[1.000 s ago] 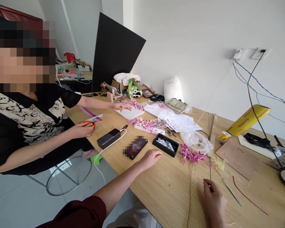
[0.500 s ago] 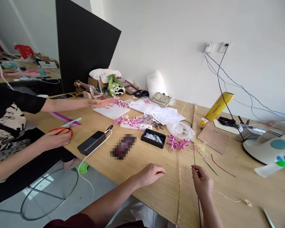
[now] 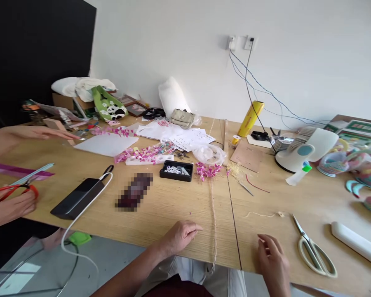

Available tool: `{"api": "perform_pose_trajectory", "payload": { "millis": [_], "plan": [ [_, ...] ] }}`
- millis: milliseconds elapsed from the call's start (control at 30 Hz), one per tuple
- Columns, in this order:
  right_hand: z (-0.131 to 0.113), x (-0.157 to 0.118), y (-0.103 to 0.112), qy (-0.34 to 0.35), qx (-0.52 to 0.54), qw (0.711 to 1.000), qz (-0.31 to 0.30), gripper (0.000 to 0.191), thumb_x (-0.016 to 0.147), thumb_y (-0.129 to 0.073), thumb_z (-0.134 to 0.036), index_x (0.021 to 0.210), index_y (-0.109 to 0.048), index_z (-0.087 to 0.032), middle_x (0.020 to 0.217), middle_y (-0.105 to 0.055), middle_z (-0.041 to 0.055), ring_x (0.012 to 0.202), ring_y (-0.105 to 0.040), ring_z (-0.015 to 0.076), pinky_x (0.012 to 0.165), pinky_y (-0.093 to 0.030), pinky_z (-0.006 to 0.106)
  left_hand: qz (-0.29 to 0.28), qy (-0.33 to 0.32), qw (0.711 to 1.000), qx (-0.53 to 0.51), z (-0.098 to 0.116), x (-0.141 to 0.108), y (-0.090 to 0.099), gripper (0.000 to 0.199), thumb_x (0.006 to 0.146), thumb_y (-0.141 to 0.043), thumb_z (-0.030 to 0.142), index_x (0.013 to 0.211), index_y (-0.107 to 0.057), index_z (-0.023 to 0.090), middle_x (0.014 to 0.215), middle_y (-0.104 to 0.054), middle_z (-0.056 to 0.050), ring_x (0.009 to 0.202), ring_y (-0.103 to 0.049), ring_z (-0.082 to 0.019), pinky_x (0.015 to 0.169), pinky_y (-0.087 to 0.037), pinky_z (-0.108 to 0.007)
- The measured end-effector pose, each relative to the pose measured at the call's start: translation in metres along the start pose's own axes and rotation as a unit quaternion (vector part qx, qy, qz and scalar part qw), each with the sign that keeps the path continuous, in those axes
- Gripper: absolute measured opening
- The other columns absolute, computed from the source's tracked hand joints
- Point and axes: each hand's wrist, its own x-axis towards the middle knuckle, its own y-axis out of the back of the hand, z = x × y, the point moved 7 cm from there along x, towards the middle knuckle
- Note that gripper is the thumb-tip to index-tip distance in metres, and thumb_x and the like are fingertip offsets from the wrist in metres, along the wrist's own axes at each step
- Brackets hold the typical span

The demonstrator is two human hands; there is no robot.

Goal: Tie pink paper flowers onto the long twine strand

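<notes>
My left hand (image 3: 181,238) rests on the table near its front edge, fingers curled together, with nothing visible in them. Just right of it, a pale braided cord (image 3: 214,214) runs down from a cluster of pink flowers (image 3: 207,171) and over the table edge. My right hand (image 3: 273,258) is at the front edge, loosely curled with a gap between thumb and fingers; it holds nothing I can see. Cream-handled scissors (image 3: 312,251) lie to its right. Beyond it is a short cream thread (image 3: 261,214).
At left, a co-worker's hand (image 3: 15,208) holds orange-handled scissors (image 3: 27,190); the other hand (image 3: 46,134) reaches over the table. A black power bank (image 3: 77,198), a black tray of small white pieces (image 3: 185,177), pink flower strands (image 3: 142,154) and a white fan (image 3: 315,144) stand around.
The view has turned right, bringing the cream-handled scissors fully in. My right hand has moved right, away from the table seam. The co-worker's reaching hand is now apart from the pink strand.
</notes>
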Motion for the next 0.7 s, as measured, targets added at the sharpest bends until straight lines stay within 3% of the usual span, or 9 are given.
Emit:
{"api": "perform_pose_trajectory", "payload": {
  "millis": [67, 133, 267, 433, 700],
  "plan": [
    [0.025, 0.009, 0.02, -0.028, -0.087, 0.995, 0.046, 0.033, 0.078, -0.041, -0.04, 0.085, -0.065, -0.018, 0.099, -0.062, 0.0113, 0.086, -0.058, 0.0252, 0.073, -0.048, 0.036, 0.019, 0.004, 1.0, -0.006, -0.006, 0.004, -0.004, 0.026, 0.083, -0.044, 0.014, 0.097, -0.065, 0.017, 0.086, -0.069, -0.004, 0.076, -0.061, -0.011, 0.072, -0.044, -0.02],
    [0.05, 0.02, 0.038, -0.081, -0.192, 0.976, 0.06, 0.036, 0.078, -0.038, -0.038, 0.093, -0.065, -0.018, 0.113, -0.057, 0.0124, 0.105, -0.051, 0.0308, 0.09, -0.039, 0.045, 0.025, -0.003, 1.0, -0.008, -0.01, 0.006, -0.007, 0.025, 0.083, -0.044, 0.014, 0.097, -0.065, 0.017, 0.087, -0.069, -0.004, 0.078, -0.061, -0.011, 0.074, -0.044, -0.02],
    [0.102, 0.027, 0.051, -0.244, -0.275, 0.93, -0.024, 0.045, 0.082, -0.031, -0.047, 0.11, -0.059, -0.026, 0.13, -0.049, 0.0065, 0.118, -0.041, 0.0341, 0.093, -0.035, 0.049, 0.014, -0.015, 1.0, -0.004, -0.01, 0.006, -0.011, 0.025, 0.083, -0.044, 0.013, 0.096, -0.065, 0.019, 0.088, -0.069, -0.003, 0.082, -0.062, -0.012, 0.074, -0.044, -0.02],
    [0.117, 0.034, 0.044, -0.225, -0.313, 0.921, -0.054, 0.052, 0.087, -0.016, -0.041, 0.124, -0.049, -0.024, 0.136, -0.045, 0.0018, 0.123, -0.038, 0.0268, 0.099, -0.03, 0.046, 0.009, -0.016, 1.0, 0.016, -0.009, 0.008, -0.013, 0.024, 0.082, -0.045, 0.012, 0.093, -0.065, 0.02, 0.087, -0.069, -0.002, 0.081, -0.063, -0.012, 0.074, -0.044, -0.02],
    [0.129, 0.06, 0.038, -0.227, -0.314, 0.92, -0.051, 0.051, 0.087, -0.017, -0.036, 0.123, -0.051, -0.023, 0.136, -0.046, 0.0038, 0.125, -0.037, 0.0286, 0.1, -0.028, 0.048, 0.01, -0.027, 0.999, 0.042, -0.008, 0.009, -0.017, 0.026, 0.081, -0.045, 0.009, 0.092, -0.065, 0.021, 0.082, -0.068, -0.002, 0.077, -0.062, -0.012, 0.07, -0.044, -0.02]
  ]
}}
